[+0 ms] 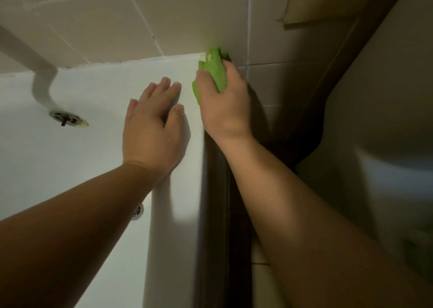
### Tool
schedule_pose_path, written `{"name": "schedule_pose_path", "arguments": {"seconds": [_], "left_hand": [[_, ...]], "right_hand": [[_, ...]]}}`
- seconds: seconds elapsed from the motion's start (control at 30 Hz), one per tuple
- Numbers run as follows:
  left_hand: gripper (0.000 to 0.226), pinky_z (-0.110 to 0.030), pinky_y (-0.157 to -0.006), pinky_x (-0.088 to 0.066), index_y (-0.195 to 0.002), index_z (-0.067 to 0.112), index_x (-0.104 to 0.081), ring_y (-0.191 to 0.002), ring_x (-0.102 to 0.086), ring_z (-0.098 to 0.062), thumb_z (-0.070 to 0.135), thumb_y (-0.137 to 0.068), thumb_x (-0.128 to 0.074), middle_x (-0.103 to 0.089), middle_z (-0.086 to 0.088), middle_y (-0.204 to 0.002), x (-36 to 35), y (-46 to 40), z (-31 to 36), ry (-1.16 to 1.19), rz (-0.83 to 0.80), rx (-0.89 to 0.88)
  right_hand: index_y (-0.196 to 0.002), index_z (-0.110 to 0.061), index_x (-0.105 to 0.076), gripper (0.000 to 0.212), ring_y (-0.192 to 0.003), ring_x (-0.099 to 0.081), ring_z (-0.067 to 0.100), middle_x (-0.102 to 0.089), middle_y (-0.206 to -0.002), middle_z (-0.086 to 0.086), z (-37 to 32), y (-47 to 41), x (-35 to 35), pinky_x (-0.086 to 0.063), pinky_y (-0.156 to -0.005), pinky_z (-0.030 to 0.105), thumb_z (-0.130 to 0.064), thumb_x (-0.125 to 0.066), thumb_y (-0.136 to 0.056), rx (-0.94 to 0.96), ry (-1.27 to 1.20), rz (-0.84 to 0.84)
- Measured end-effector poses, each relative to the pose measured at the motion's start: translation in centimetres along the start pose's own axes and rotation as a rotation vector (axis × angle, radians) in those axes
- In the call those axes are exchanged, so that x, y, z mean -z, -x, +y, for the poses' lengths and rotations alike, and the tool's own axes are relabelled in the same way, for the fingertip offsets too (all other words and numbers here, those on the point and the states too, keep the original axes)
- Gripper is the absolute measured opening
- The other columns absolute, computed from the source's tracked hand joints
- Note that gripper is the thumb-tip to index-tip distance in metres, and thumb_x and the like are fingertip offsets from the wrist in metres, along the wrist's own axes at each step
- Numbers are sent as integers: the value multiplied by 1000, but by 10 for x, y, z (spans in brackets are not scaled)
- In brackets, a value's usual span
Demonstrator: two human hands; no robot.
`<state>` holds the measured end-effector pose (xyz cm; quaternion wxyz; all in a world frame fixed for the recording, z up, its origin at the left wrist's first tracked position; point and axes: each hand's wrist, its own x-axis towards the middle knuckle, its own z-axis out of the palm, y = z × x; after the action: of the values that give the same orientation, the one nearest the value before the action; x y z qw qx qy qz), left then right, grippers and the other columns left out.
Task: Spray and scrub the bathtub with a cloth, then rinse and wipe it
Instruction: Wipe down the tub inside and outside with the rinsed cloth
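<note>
The white bathtub fills the left half of the head view, its broad rim running up the middle to the tiled wall. My left hand lies flat on that rim with the fingers spread and straight. My right hand grips a bunched green cloth and presses it against the rim's far outer corner, where the tub meets the wall. Most of the cloth is covered by my fingers. No spray bottle is in view.
A metal drain sits in the tub floor at left, and an overflow fitting shows beside my left forearm. Beige tiles cover the wall behind. A dark gap and a white fixture lie to the right of the tub.
</note>
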<state>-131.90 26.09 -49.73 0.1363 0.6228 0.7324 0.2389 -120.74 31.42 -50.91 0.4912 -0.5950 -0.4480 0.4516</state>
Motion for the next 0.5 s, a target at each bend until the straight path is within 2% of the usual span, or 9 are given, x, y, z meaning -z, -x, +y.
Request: {"name": "schedule_pose_path", "arguments": {"seconds": [0.07, 0.13, 0.17, 0.23, 0.3, 0.33, 0.4, 0.5], "left_hand": [[45, -24, -126, 2, -154, 32, -45, -155, -16, -4, 22, -109, -43, -32, 12, -165, -1, 12, 1, 47, 5, 25], [47, -30, -129, -1, -156, 31, -41, -156, -10, -3, 21, -110, -42, -26, 13, -167, 0, 29, 1, 89, -6, 53], [48, -29, -129, -2, -158, 31, -38, -157, -6, -2, 23, -110, -41, -22, 14, -168, 0, 39, 0, 101, -16, 66], [51, -10, -121, 2, -161, 31, -31, -156, 1, 1, 28, -111, -38, -13, 17, -170, 1, 54, -1, 109, -37, 86], [54, 2, -109, 7, -163, 31, -24, -156, 6, 2, 33, -111, -36, -5, 17, -171, 2, 64, 0, 107, -56, 106], [56, 3, -106, 8, -164, 31, -20, -155, 8, 2, 35, -111, -35, -2, 17, -171, 3, 67, 0, 97, -62, 116], [59, 4, -104, 9, -165, 29, -14, -155, 10, 1, 38, -111, -34, 3, 16, -171, 4, 73, 1, 91, -77, 129], [62, 6, -101, 9, -166, 26, -9, -155, 11, 1, 38, -111, -35, 7, 14, -171, 5, 80, 2, 119, -90, 160]], "right_hand": [[-128, -19, -66, 50, -105, -61, 21, -63, -119, 7, 4, 20, 10, -52, -90, 32, -46, -59, -87, 34, 63, -31], [-135, -25, -62, 45, -109, -57, 14, -57, -128, 1, 6, 37, 22, -44, -83, 18, -42, -63, -93, 34, 133, -111], [-140, -27, -59, 47, -113, -55, 13, -53, -134, -1, 4, 41, 23, -40, -81, 17, -41, -63, -96, 34, 165, -136], [-145, -24, -55, 50, -116, -54, 17, -52, -138, 3, -1, 34, 19, -36, -85, 18, -37, -63, -97, 70, 217, -135], [-141, -19, -57, 49, -114, -58, 21, -58, -132, 8, -9, 14, 11, -43, -95, 23, -38, -63, -97, 86, 196, -122], [-138, -19, -59, 49, -111, -60, 22, -61, -127, 7, -11, 4, 8, -49, -98, 31, -42, -61, -95, 65, 176, -119], [-133, -23, -61, 51, -104, -64, 21, -66, -118, 4, -8, 1, 7, -56, -94, 42, -49, -57, -89, 2, 144, -109], [-134, -26, -59, 54, -102, -66, 20, -66, -118, 3, -1, 47, 15, -58, -92, 43, -53, -56, -87, -17, 114, -108]]}}
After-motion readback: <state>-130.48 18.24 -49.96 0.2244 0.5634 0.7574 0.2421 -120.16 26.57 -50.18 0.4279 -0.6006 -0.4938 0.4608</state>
